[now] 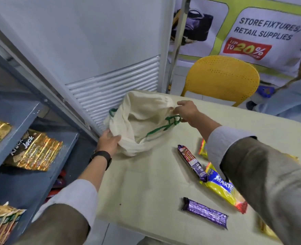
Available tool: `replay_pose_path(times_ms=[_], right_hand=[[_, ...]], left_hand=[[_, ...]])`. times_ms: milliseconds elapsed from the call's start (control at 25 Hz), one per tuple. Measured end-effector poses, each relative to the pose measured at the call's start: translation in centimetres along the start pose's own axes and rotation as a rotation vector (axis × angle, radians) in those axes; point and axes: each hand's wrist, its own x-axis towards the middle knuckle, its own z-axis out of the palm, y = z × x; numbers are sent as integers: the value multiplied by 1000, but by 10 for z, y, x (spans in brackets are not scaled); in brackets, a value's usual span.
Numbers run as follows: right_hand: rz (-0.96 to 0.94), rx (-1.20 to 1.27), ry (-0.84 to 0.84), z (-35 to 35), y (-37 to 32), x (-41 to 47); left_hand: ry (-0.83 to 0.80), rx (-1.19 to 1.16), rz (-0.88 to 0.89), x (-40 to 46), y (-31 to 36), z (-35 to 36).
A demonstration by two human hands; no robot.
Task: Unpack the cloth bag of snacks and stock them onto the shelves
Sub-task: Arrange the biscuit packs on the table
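Note:
A cream cloth bag (140, 124) with green drawstring handles stands at the far left corner of the pale table (146, 188), its mouth spread wide. My left hand (109, 141) grips the bag's near left rim. My right hand (187, 111) pinches the far right rim by the green cord. On the table lie a purple-and-red biscuit pack (192, 162), a yellow biscuit pack (222, 189), a purple chocolate bar (205, 212) and a small yellow-red packet (202, 147). Gold cracker packs (34, 152) rest on the blue-grey shelves (22, 184) at the left.
More snack packs (1, 221) stand on a lower shelf at bottom left. A white louvred cabinet (110, 85) rises behind the bag. A yellow plastic chair (222, 76) stands past the table's far edge. Another person's sleeve (291, 98) shows at the right.

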Motion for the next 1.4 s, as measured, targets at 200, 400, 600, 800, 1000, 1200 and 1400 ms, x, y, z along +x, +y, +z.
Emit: replay_pose_path(times_ms=[200,400,600,800,1000,1200,1400], right_hand=[[-150,-170,107,-36,103,-73],[-299,-264,269,-44,237,-184],[-464,-656,-3,-25,312,-237],[-431,-918,-107,-4,335,-240],[-505,-750,43,8,306,-226],[-550,-579,362,13,225,-173],[-377,-679,307,7,205,-126]], left_hand=[[27,423,126,-64,-74,37],[-270,1093,462,-137,-190,71],[-171,1310,518,-125,-222,65],[-67,1336,528,-115,-240,72],[-17,1321,571,-112,-246,73],[-5,1309,591,-113,-247,72],[-3,1307,593,-111,-248,71]])
